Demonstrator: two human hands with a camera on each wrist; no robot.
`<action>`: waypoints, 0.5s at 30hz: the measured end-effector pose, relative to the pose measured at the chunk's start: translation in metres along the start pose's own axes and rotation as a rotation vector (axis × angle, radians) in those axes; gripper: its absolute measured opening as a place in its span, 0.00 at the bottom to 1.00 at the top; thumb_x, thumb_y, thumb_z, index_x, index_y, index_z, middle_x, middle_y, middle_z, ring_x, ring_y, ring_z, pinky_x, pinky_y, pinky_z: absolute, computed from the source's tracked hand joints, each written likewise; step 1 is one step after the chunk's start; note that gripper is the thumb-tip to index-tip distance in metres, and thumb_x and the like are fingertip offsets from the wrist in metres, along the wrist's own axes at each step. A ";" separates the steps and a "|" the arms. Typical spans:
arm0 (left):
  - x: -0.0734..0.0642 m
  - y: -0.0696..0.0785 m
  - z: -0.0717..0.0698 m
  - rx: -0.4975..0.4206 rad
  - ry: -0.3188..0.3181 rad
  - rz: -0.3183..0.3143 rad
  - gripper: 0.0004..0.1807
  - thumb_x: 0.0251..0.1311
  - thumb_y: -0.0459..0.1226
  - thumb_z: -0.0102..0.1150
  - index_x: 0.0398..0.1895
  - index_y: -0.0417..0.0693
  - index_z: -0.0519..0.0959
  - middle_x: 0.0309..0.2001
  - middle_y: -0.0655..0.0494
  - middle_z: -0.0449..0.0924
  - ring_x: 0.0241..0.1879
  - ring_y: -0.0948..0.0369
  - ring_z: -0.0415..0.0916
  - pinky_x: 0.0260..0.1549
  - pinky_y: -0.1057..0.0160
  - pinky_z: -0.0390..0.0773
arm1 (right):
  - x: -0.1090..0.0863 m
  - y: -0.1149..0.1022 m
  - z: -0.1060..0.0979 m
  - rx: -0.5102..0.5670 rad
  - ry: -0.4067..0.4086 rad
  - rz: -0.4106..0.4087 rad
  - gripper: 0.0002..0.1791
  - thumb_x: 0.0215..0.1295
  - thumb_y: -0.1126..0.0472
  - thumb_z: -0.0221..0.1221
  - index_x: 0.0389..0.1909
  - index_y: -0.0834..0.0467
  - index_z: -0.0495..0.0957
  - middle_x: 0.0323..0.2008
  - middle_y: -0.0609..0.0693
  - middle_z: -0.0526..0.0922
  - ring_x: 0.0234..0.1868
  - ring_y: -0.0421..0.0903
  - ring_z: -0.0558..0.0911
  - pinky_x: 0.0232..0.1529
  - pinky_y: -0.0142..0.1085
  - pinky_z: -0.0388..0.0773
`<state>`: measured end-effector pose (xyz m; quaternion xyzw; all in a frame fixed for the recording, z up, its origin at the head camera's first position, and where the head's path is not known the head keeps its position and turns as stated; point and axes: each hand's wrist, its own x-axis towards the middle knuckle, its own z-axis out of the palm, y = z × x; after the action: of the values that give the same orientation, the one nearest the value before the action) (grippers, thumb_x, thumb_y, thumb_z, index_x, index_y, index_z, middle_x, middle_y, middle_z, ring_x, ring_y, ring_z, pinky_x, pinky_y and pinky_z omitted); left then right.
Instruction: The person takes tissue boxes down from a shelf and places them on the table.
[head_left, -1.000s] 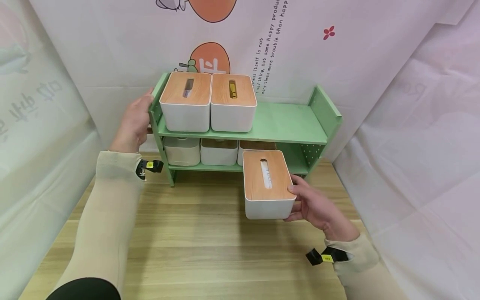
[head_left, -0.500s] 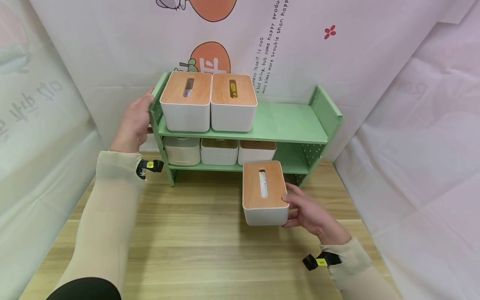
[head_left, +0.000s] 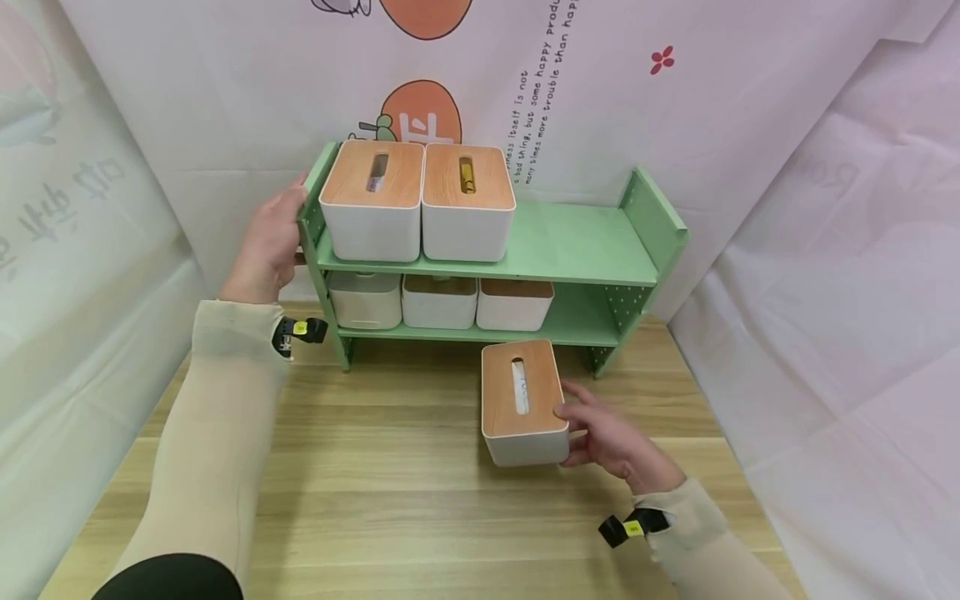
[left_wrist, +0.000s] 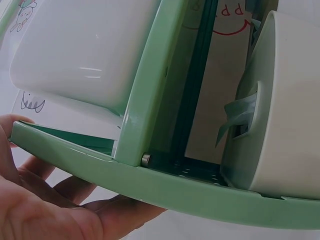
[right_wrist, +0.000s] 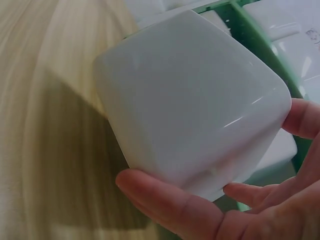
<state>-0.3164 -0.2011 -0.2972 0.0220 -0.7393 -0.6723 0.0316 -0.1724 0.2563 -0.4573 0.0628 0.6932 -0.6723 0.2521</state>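
Observation:
My right hand (head_left: 611, 437) grips a white tissue box (head_left: 498, 392) with a wood-look lid by its right side, the thumb at the lid's edge. Something white shows through the lid's slot. The box is in front of the green shelf (head_left: 577, 242), over the wooden surface. Its smooth white wall fills the middle of the right wrist view, with fingers (right_wrist: 165, 202) around one edge. At the shelf's left end, my left hand (head_left: 266, 242) holds the upright side panel. The left wrist view shows that hand under the green panel (left_wrist: 85, 172).
Two similar tissue boxes, a left one (head_left: 371, 229) and a right one (head_left: 465, 229), stand on the shelf's top board. Below are a cream box (head_left: 365, 308) and two white boxes (head_left: 438, 310), (head_left: 515, 312). White printed cloth (head_left: 600, 125) hangs behind and at both sides.
My right hand has drawn the tissue box toward me and slightly left, away from the shelf. The lower right white box is now uncovered. My left hand stays on the side panel.

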 end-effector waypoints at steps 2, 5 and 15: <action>0.000 0.000 0.000 0.003 0.001 -0.001 0.26 0.75 0.60 0.33 0.74 0.81 0.57 0.78 0.58 0.51 0.65 0.50 0.63 0.54 0.48 0.72 | 0.004 0.005 -0.001 -0.003 0.008 0.006 0.45 0.68 0.53 0.58 0.80 0.50 0.43 0.45 0.67 0.78 0.37 0.62 0.85 0.35 0.54 0.83; 0.001 0.000 0.000 0.003 0.003 -0.002 0.25 0.75 0.60 0.33 0.73 0.82 0.58 0.78 0.59 0.51 0.65 0.51 0.63 0.54 0.48 0.71 | 0.009 0.012 -0.002 0.003 0.024 0.017 0.45 0.68 0.53 0.58 0.80 0.50 0.44 0.46 0.67 0.79 0.38 0.61 0.85 0.35 0.55 0.83; 0.000 0.000 0.000 -0.003 0.014 -0.008 0.24 0.75 0.60 0.35 0.73 0.83 0.59 0.77 0.59 0.52 0.64 0.50 0.64 0.53 0.48 0.71 | 0.018 0.028 -0.009 0.066 0.073 0.030 0.41 0.68 0.60 0.54 0.79 0.55 0.46 0.50 0.64 0.74 0.39 0.57 0.85 0.35 0.53 0.81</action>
<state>-0.3167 -0.2013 -0.2974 0.0296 -0.7379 -0.6734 0.0344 -0.1785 0.2630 -0.4909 0.1060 0.6785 -0.6881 0.2345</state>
